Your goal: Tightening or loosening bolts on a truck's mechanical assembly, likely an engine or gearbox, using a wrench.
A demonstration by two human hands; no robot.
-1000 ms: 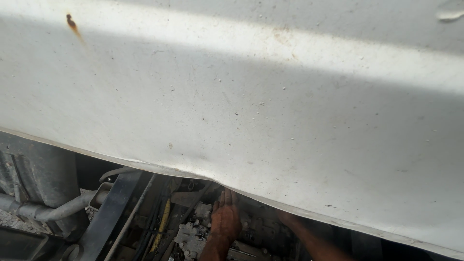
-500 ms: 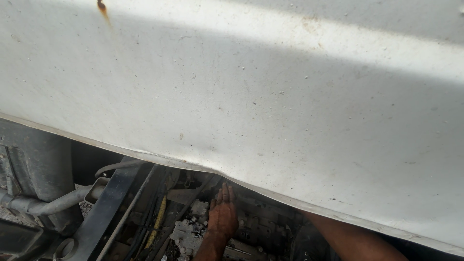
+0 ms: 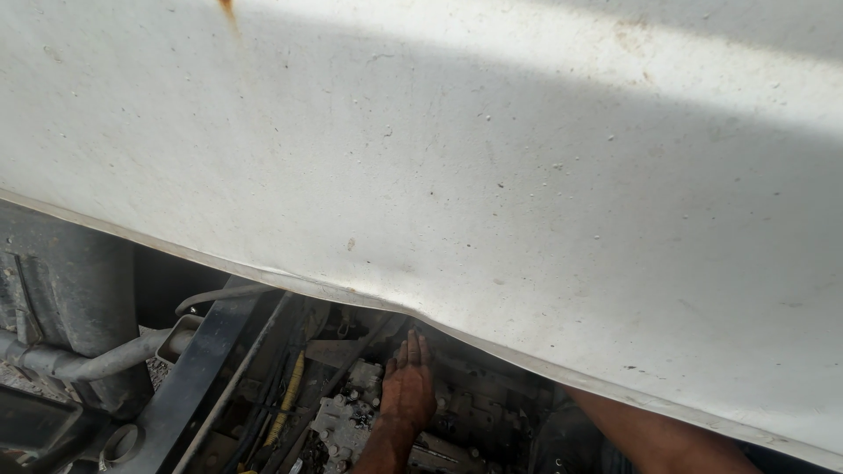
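– What do you see from where you stand?

– A big white panel (image 3: 492, 175) fills almost all the view. It is dusty, with a small rust spot near its top edge. Its lower edge runs slanted, and the machinery shows only below this edge.

– And the hands?

– The left hand (image 3: 408, 391) lies just below the panel's edge, flat, palm down, fingers (image 3: 413, 349) straight and close together. It rests on a grey metal block with bolts (image 3: 351, 412). The grip is not closed on anything; the hand is only pressing or touching.

– The other one?

– Of the right arm I see only the forearm (image 3: 650, 434), below the panel's edge, to the right of the left hand. The hand itself is hidden behind the panel, so I cannot tell its grip.

– What else is under the panel?

– Left of the block runs a yellow cable (image 3: 288, 395) between dark frame bars (image 3: 206, 369). Further left, a grey pipe (image 3: 97, 360) meets a thick grey post (image 3: 79, 298).
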